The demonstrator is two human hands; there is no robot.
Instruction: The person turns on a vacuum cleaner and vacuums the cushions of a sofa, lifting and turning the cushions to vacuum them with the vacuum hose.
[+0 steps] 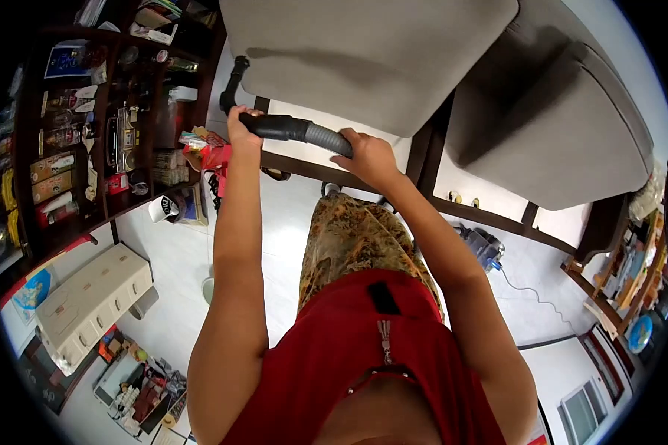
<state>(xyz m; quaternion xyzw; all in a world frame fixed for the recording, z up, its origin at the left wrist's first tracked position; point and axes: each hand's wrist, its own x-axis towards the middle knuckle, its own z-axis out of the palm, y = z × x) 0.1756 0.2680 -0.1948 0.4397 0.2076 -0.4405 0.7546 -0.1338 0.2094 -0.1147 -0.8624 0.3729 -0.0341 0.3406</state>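
My left hand [243,126] is closed round the black handle of a vacuum hose [278,127], near the bend where a dark tube [235,83] runs up to the sofa edge. My right hand [369,157] is wrapped round the grey ribbed part of the same hose, to the right of the black handle. Beyond the hands a large grey cushion [364,59] is tilted up, with the pale sofa base [297,113] showing beneath it. The tube's far end touches or lies close to the cushion's left edge.
A second grey cushion [564,126] leans at the right. Dark shelves [107,44] full of goods stand at the left. A vacuum body [482,245] with a cord sits on the floor at the right. A beige drawer cabinet [89,297] stands lower left.
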